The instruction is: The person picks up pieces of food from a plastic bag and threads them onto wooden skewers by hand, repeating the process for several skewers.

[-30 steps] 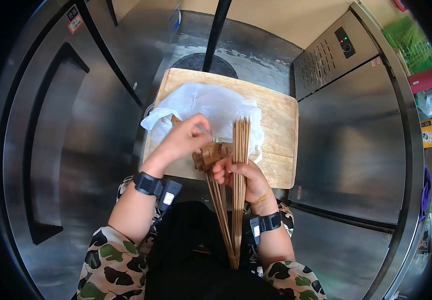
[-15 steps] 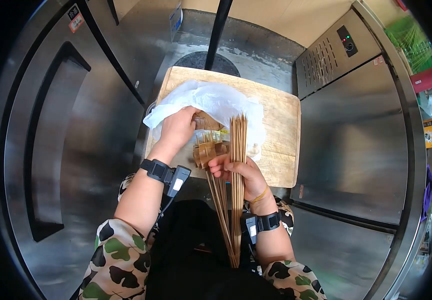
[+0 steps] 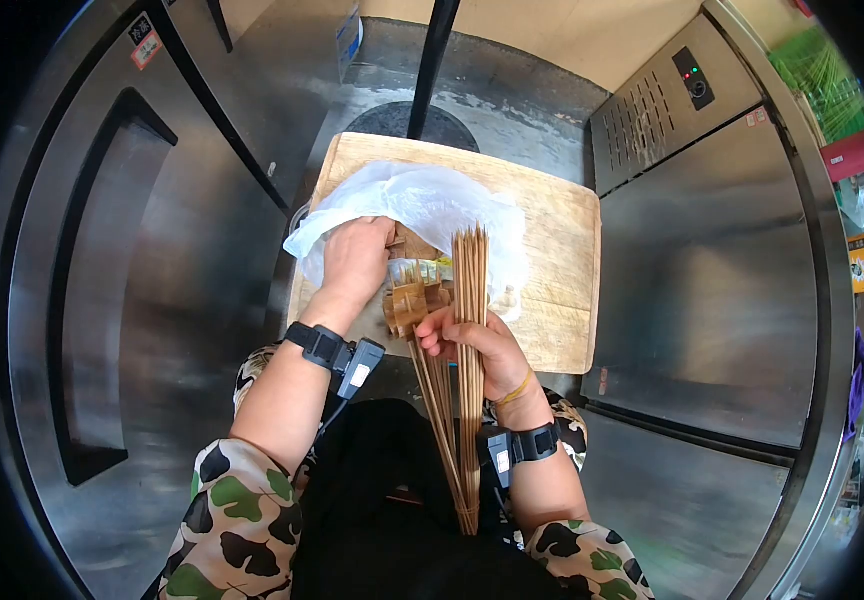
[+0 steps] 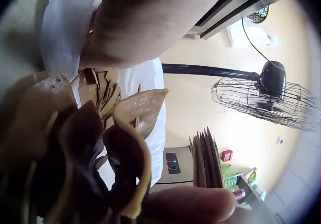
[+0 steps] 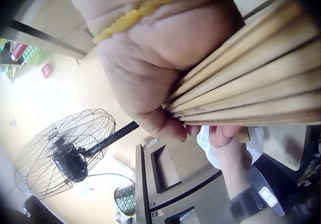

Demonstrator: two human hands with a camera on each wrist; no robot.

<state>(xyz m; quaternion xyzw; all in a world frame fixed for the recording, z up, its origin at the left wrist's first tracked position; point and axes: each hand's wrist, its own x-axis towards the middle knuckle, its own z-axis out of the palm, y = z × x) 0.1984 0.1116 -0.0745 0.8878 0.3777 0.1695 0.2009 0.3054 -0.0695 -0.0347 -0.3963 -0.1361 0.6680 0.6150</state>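
The bundle of bare skewers point(image 3: 470, 285) stands near upright over the near edge of the table point(image 3: 552, 270), points uppermost. Just to its left are the loaded skewers point(image 3: 437, 400), with folded brown pieces point(image 3: 410, 304) threaded near their upper ends. The lower ends of both groups meet in front of the dark clothing point(image 3: 382, 480). How many skewers there are cannot be made out, as they overlap.

The right hand point(image 3: 489, 352) grasps the bundle, its thumb laid across the front. Its other fingers are partly concealed by the skewers; some fingertips show beside the brown pieces. In the right wrist view the skewers run out of frame at the right.

The left hand point(image 3: 356, 262) is at the mouth of the white plastic bag point(image 3: 432, 190), against the brown sheets point(image 3: 415, 243) inside. Its fingertips are hidden in both the head and left wrist views; whether it grasps a sheet or is released cannot be told. In the left wrist view the nearest brown pieces are dark and partly cut off at the frame edge.

The bag lies crumpled on the table, its contents mostly covered. A yellow band point(image 3: 515, 389) encircles the right wrist. Steel cabinets point(image 3: 697, 290) stand on both sides. A black wire-cage fan point(image 4: 271, 91) shows beyond in both wrist views.
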